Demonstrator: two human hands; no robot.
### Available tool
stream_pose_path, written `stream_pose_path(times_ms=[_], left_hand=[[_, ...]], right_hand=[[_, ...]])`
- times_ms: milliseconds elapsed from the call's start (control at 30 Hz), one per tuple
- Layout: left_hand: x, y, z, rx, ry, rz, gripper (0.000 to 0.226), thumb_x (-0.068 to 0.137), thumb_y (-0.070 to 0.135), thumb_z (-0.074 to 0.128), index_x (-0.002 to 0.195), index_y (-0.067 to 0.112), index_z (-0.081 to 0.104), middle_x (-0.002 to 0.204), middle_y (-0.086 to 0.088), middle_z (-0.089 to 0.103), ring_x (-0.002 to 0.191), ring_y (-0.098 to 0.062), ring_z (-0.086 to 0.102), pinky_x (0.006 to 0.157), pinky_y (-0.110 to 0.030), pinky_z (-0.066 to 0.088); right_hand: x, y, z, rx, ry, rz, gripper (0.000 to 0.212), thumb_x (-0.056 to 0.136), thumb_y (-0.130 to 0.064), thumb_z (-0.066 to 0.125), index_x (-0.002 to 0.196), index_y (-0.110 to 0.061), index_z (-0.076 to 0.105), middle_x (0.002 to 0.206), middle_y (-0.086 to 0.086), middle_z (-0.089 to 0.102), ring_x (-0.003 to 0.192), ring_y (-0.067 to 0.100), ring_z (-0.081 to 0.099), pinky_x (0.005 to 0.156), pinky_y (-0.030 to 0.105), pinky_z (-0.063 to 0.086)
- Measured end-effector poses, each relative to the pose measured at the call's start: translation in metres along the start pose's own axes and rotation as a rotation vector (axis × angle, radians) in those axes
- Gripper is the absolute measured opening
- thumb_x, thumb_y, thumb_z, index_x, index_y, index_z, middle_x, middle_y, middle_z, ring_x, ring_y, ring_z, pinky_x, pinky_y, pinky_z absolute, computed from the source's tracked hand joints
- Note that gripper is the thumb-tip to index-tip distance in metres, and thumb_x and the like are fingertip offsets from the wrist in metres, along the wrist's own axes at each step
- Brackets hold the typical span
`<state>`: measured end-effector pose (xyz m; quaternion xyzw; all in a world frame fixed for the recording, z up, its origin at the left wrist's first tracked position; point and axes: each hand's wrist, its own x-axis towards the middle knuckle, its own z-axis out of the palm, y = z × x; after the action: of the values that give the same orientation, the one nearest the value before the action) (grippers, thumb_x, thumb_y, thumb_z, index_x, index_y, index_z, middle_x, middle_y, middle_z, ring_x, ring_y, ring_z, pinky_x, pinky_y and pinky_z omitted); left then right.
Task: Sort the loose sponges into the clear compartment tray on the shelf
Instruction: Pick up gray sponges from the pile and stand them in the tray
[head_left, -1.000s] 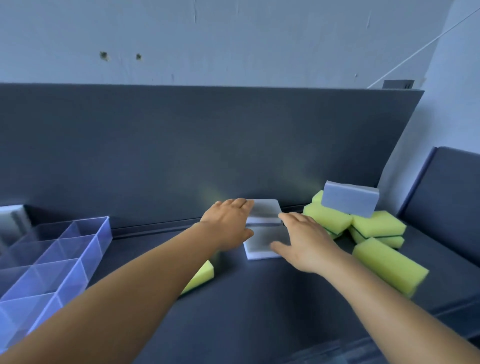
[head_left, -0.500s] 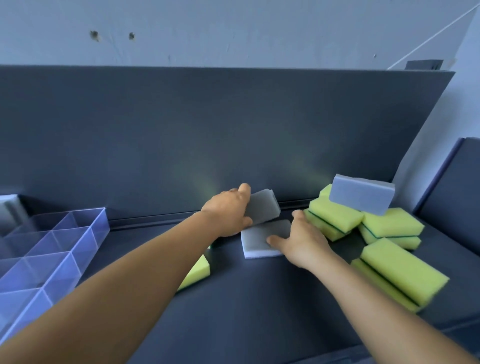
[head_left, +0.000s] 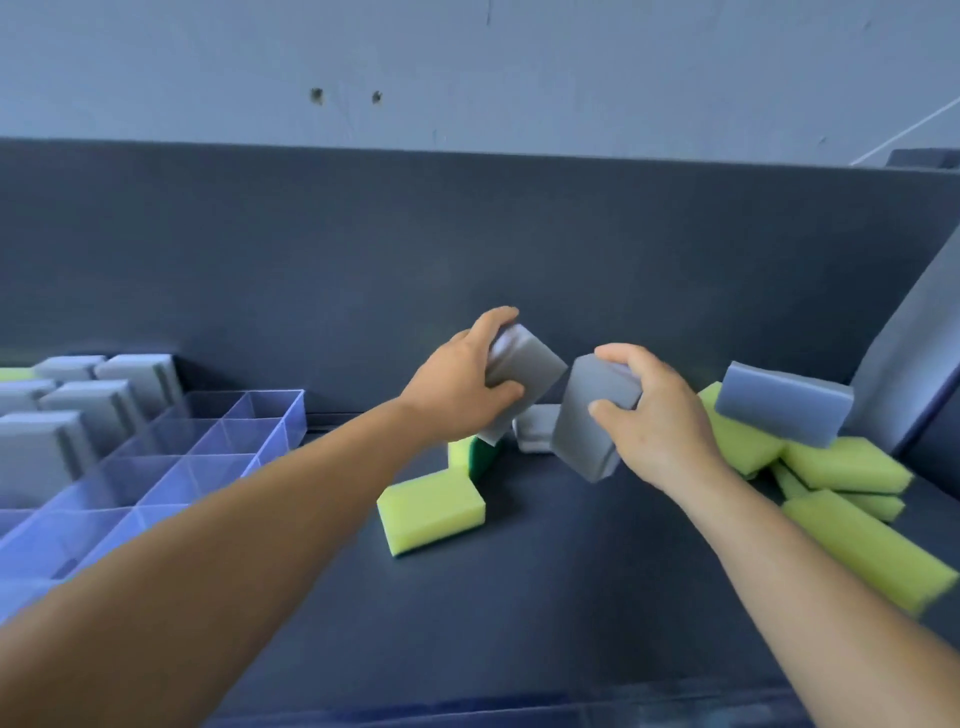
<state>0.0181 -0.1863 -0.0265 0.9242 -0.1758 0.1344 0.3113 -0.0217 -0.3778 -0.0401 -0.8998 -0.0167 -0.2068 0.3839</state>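
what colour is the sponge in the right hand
Grey; the sponge in the right hand shows plainly in the head view.

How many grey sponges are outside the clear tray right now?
4: first sponge in the left hand, second sponge in the right hand, third sponge on the shelf behind them, fourth sponge atop the yellow pile at right. More may hide behind the hands.

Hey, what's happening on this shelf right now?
A person is sorting sponges. The left hand grips one grey sponge and the right hand grips another, both lifted off the shelf. The clear tray at left already holds grey sponges in its far compartments. Yellow sponges lie loose: one in the middle, a pile at right.
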Motion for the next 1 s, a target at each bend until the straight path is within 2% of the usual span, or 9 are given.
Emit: stream_pose_path(times_ms=[67,133,200,333,467,633,800,867,1000], left_hand=[[-0.014,-0.005,-0.016,0.023,-0.003,0.023,0.071,0.087,0.024,0.061,0.145,0.039,0.024,0.116,0.003,0.047,0.096,-0.019,0.052,0.081,-0.027,0.042],[-0.027,-0.012,-0.031,0.043,0.021,0.045,0.066,0.086,0.023,0.062,0.14,0.04,0.029,0.115,0.002,0.051,0.097,-0.019,0.054,0.081,-0.028,0.044],[-0.042,-0.021,-0.05,0.025,0.065,0.039,0.056,0.083,0.022,0.064,0.13,0.036,0.036,0.099,0.007,0.056,0.089,-0.019,0.056,0.075,-0.031,0.047],[-0.074,-0.044,-0.089,-0.018,0.126,-0.013,0.043,0.08,0.022,0.069,0.114,0.024,0.042,0.079,0.012,0.051,0.07,-0.01,0.052,0.064,-0.028,0.047],[-0.108,-0.073,-0.13,-0.001,0.115,-0.04,0.044,0.079,0.018,0.067,0.116,0.024,0.044,0.087,0.007,0.055,0.079,-0.021,0.057,0.074,-0.035,0.052],[-0.143,-0.117,-0.181,0.157,0.12,-0.034,0.05,0.081,0.021,0.065,0.129,0.028,0.05,0.105,0.006,0.049,0.087,-0.015,0.049,0.079,-0.022,0.035],[-0.175,-0.158,-0.229,0.22,0.154,-0.055,0.043,0.081,0.024,0.066,0.122,0.025,0.054,0.104,0.006,0.052,0.094,-0.015,0.051,0.078,-0.024,0.036],[-0.187,-0.17,-0.248,0.229,0.154,-0.067,0.042,0.081,0.022,0.065,0.122,0.025,0.055,0.104,0.007,0.053,0.092,-0.014,0.05,0.078,-0.024,0.036],[-0.212,-0.193,-0.28,0.245,0.15,-0.096,0.042,0.084,0.016,0.062,0.124,0.024,0.054,0.107,0.006,0.051,0.093,-0.012,0.046,0.079,-0.021,0.032]], right_hand=[[-0.006,-0.016,0.005,0.015,0.009,-0.058,0.046,0.084,-0.014,0.059,0.125,-0.034,0.052,0.127,-0.006,0.053,0.111,0.018,0.051,0.083,0.025,0.036],[-0.013,-0.032,0.012,0.025,0.007,-0.104,0.043,0.086,-0.017,0.059,0.124,-0.034,0.053,0.127,-0.008,0.053,0.116,0.018,0.049,0.085,0.024,0.034],[-0.021,-0.05,0.019,0.035,-0.002,-0.139,0.04,0.087,-0.02,0.058,0.124,-0.035,0.054,0.128,-0.01,0.053,0.118,0.017,0.048,0.086,0.024,0.034],[-0.038,-0.094,0.038,0.055,-0.029,-0.163,0.039,0.089,-0.024,0.057,0.125,-0.037,0.055,0.128,-0.01,0.049,0.096,0.008,0.048,0.083,0.02,0.031],[-0.059,-0.138,0.066,0.061,-0.046,-0.186,0.037,0.088,-0.023,0.058,0.121,-0.04,0.056,0.123,-0.009,0.05,0.094,0.006,0.045,0.081,0.02,0.031],[-0.081,-0.188,0.106,0.071,-0.047,-0.232,0.036,0.087,-0.019,0.058,0.118,-0.036,0.058,0.116,-0.009,0.052,0.091,0.006,0.046,0.073,0.019,0.033],[-0.101,-0.231,0.142,0.087,-0.068,-0.258,0.033,0.088,-0.017,0.056,0.115,-0.036,0.059,0.114,-0.013,0.053,0.081,0.002,0.049,0.06,-0.002,0.034],[-0.108,-0.249,0.155,0.111,-0.076,-0.275,0.032,0.088,-0.017,0.055,0.113,-0.036,0.059,0.117,-0.014,0.056,0.081,-0.003,0.051,0.061,0.002,0.035],[-0.119,-0.28,0.181,0.151,-0.096,-0.309,0.03,0.087,-0.016,0.055,0.111,-0.035,0.06,0.117,-0.011,0.059,0.075,0.005,0.054,0.062,0.014,0.039]])
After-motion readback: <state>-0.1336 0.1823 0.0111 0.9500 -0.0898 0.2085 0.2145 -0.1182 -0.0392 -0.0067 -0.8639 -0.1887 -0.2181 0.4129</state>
